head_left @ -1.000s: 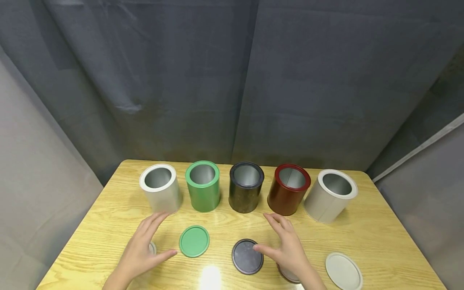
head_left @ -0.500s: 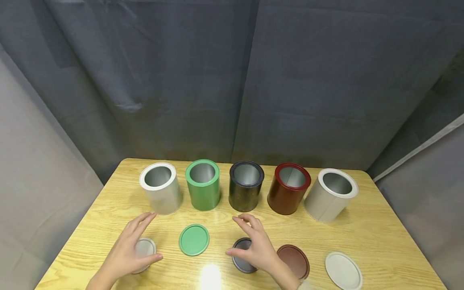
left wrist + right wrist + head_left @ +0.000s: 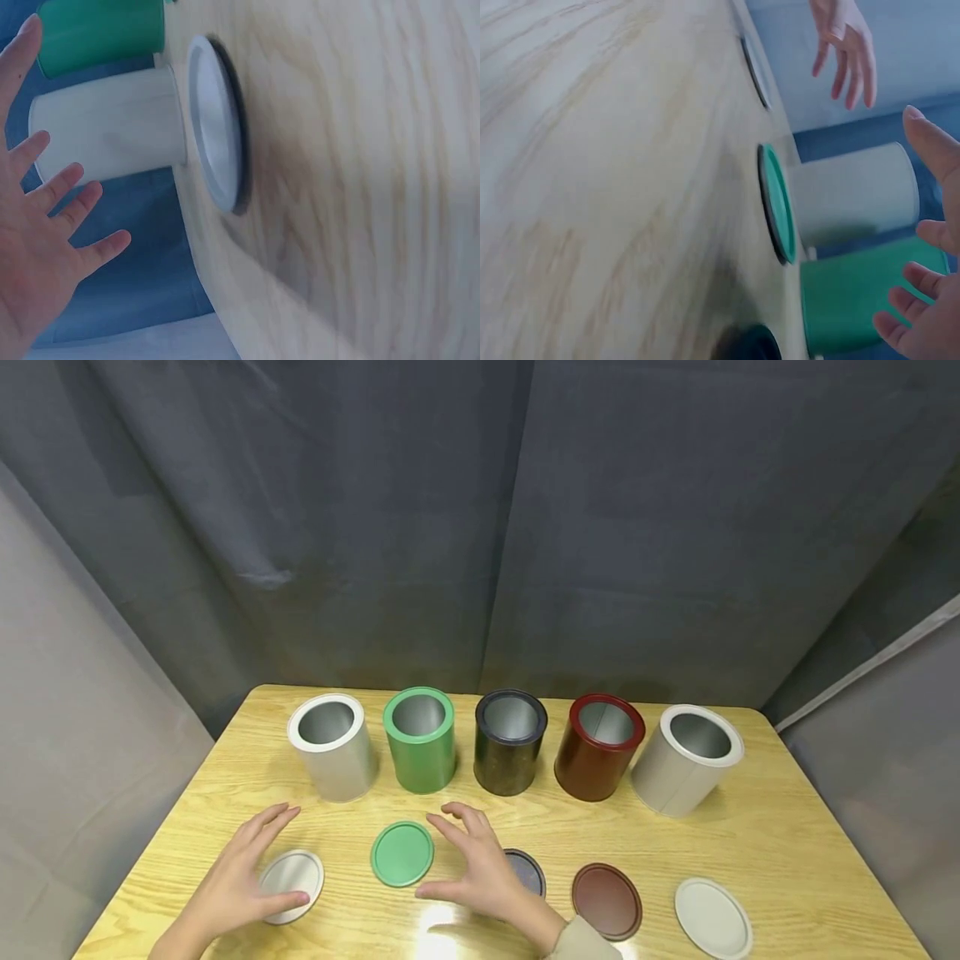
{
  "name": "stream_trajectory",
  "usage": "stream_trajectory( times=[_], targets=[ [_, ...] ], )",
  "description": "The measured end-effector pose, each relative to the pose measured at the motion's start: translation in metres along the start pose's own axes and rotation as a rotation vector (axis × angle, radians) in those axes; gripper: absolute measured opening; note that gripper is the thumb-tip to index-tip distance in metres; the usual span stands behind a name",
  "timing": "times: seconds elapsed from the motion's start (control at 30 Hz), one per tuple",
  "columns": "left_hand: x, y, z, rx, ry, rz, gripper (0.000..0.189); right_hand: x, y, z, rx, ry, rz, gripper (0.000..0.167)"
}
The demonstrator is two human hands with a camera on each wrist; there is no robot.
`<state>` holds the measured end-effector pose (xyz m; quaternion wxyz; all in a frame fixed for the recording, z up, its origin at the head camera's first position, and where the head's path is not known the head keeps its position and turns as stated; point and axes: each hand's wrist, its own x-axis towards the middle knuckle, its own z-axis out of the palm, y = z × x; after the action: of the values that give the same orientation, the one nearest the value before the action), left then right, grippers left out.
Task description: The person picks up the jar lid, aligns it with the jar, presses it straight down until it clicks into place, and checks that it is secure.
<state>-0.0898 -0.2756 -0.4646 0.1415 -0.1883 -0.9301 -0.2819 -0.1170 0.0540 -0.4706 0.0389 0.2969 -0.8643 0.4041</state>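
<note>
My left hand [image 3: 236, 883] hovers over the table beside the white lid [image 3: 298, 878], its thumb passing in front of the lid's edge; fingers are spread and hold nothing. In the left wrist view that lid [image 3: 214, 124] lies flat, apart from the hand. My right hand [image 3: 480, 870] hangs above the table between the green lid [image 3: 402, 854] and the black lid [image 3: 527, 870], which it partly hides. Its thumb and fingers are parted around air. The right wrist view has the green lid [image 3: 778, 202] on the tabletop, untouched.
Along the back stand open cans: white [image 3: 337, 760], green [image 3: 422, 760], black [image 3: 507, 760], dark red [image 3: 596, 764] and off-white [image 3: 678, 777]. At the right lie a dark red lid [image 3: 607, 902] and an off-white lid [image 3: 713, 918]. Grey curtains surround the wooden table [image 3: 810, 860].
Both hands have shifted left. The right hand went from beside the dark red lid, across the black one, toward the green lid. The left hand has uncovered most of the white lid.
</note>
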Motion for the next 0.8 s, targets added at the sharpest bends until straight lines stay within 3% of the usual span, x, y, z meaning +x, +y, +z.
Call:
stream_trajectory(
  times=[0.3, 0.6, 0.8],
  targets=[
    [-0.004, -0.017, 0.000, -0.034, -0.059, -0.029, 0.099, 0.017, -0.008, 0.025, -0.050, -0.059, -0.009, 0.081],
    [-0.014, -0.035, -0.001, -0.026, -0.030, -0.021, 0.092, 0.029, -0.013, 0.052, -0.186, -0.094, -0.074, 0.086],
    [-0.018, -0.045, -0.003, -0.069, -0.075, -0.047, 0.091, 0.038, -0.019, 0.064, -0.215, -0.124, -0.069, 0.086]
  ],
)
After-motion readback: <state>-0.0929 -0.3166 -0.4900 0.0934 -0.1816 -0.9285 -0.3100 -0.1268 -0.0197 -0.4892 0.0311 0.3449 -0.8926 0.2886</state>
